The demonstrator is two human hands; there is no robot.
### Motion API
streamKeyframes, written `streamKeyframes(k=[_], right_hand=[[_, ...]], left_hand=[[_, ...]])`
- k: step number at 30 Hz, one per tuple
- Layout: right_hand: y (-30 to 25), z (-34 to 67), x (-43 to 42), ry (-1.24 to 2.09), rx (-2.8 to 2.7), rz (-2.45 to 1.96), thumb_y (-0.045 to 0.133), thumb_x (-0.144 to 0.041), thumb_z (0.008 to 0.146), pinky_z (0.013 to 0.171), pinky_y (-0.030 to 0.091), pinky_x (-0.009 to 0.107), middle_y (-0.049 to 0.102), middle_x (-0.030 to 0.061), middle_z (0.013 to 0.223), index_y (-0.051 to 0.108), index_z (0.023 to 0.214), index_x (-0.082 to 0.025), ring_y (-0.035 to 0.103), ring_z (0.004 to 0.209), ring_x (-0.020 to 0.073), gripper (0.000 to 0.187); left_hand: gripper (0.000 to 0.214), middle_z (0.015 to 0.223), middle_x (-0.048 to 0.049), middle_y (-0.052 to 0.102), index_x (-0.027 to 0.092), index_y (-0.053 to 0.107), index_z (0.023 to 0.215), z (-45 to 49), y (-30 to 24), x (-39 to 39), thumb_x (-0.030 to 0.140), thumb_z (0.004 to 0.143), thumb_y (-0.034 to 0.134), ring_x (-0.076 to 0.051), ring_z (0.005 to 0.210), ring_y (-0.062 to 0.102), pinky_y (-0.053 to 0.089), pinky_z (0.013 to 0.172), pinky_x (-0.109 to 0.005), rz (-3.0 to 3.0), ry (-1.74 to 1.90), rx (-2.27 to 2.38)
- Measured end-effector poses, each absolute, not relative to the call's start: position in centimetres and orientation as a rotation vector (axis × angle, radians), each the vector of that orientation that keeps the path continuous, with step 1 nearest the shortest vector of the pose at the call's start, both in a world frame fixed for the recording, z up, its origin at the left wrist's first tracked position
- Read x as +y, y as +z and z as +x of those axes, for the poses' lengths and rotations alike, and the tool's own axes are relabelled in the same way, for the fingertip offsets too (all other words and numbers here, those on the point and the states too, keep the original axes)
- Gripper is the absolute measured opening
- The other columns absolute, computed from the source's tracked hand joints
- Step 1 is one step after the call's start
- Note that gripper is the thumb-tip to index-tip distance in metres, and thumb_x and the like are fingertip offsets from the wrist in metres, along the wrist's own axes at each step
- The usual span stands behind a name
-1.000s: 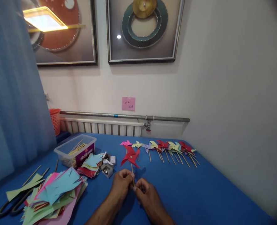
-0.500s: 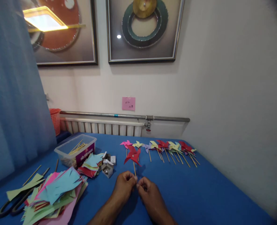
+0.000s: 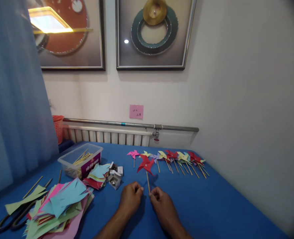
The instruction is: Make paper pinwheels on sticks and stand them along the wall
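A red paper pinwheel (image 3: 146,165) on a thin wooden stick stands upright in front of me. My right hand (image 3: 161,204) pinches the lower end of its stick between thumb and fingers. Just left of the stick, my left hand (image 3: 132,197) is apart from it, fingers curled and thumb against the fingertips; nothing can be seen in them. Beyond both hands lies a row of finished pinwheels (image 3: 171,155) in red, yellow, purple and pink, sticks toward me.
On the left are a pile of cut colored paper (image 3: 62,202), black-handled scissors (image 3: 19,217) and a clear plastic box (image 3: 81,162) of sticks. Small open boxes (image 3: 115,179) of pins stand beside a smaller paper stack (image 3: 98,174). A blue curtain (image 3: 17,99) hangs at left.
My left hand has come off the stick and moved slightly left. My right hand has carried the red pinwheel a little to the right.
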State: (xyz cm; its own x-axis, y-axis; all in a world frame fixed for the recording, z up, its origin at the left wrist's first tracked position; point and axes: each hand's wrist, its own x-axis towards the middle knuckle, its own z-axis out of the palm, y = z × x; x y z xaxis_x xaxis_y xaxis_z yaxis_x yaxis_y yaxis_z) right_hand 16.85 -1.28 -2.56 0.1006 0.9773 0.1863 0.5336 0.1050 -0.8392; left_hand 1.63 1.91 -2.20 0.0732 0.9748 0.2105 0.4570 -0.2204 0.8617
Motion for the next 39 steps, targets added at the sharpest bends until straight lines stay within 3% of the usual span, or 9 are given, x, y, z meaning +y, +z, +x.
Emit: streamKeyframes(k=[8, 16, 39], right_hand=[[1.2, 18.1, 4.3, 0.239, -1.709, -1.916, 0.048, -0.028, 0.093, 0.062, 0.037, 0.024, 0.074, 0.0045, 0.074, 0.067, 0.08, -0.019, 0.068, 0.072, 0.0171, 0.024], [1.4, 18.9, 9.5, 0.081, -1.625, -2.145, 0.042, -0.025, 0.095, 0.074, 0.044, 0.032, 0.077, 0.0195, 0.098, 0.072, 0.098, -0.015, 0.073, 0.095, 0.0292, 0.032], [0.4, 19.8, 11.1, 0.047, -1.721, -2.27, 0.041, -0.024, 0.098, 0.079, 0.051, 0.037, 0.076, 0.0223, 0.101, 0.072, 0.107, -0.012, 0.073, 0.099, 0.0311, 0.035]], left_hand=[[0.018, 0.063, -0.0002, 0.06, 0.019, 0.061, 0.065, 1.9, -2.1, 1.5, 0.026, 0.081, 0.055, -0.015, 0.064, 0.051, 0.024, 0.062, -0.027, 1.846, 1.015, 1.505], [0.016, 0.071, -0.0027, 0.066, 0.02, 0.064, 0.069, 2.0, -2.5, 1.6, 0.027, 0.081, 0.056, -0.018, 0.07, 0.055, 0.025, 0.064, -0.028, 1.916, 0.948, 1.546], [0.018, 0.081, -0.0046, 0.071, 0.021, 0.065, 0.075, 2.6, -2.5, 1.3, 0.029, 0.084, 0.052, -0.02, 0.078, 0.062, 0.028, 0.066, -0.031, 2.045, 0.798, 1.575]])
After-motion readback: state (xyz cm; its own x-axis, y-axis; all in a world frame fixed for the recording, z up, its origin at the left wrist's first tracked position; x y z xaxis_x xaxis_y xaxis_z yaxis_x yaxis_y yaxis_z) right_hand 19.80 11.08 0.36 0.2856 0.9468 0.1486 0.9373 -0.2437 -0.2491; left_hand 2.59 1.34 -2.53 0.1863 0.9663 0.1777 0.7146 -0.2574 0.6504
